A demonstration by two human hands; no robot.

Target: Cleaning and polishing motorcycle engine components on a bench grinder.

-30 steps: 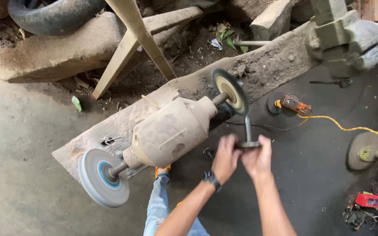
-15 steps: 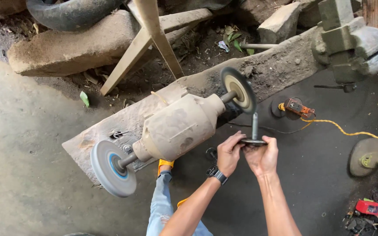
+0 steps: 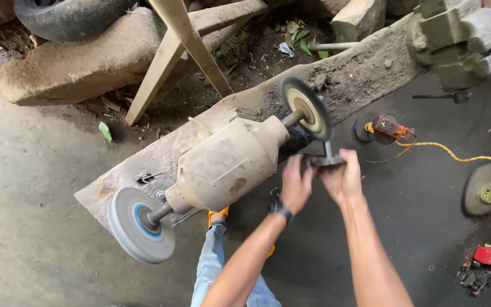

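Nearby, dusty bench grinder (image 3: 228,165), orange cable (image 3: 450,150), tyre (image 3: 69,17).

There are no signs, screens or labelled packages to make out here. The nearest candidates are two scraps of litter on the far dirt: a small crumpled pale wrapper (image 3: 286,49) lying beside green leaves at far centre, and a small flat green scrap (image 3: 105,131) on the ground at the left, near the foot of the slanted wooden beams. Whether either is packaging cannot be told. Nothing printed shows on them.
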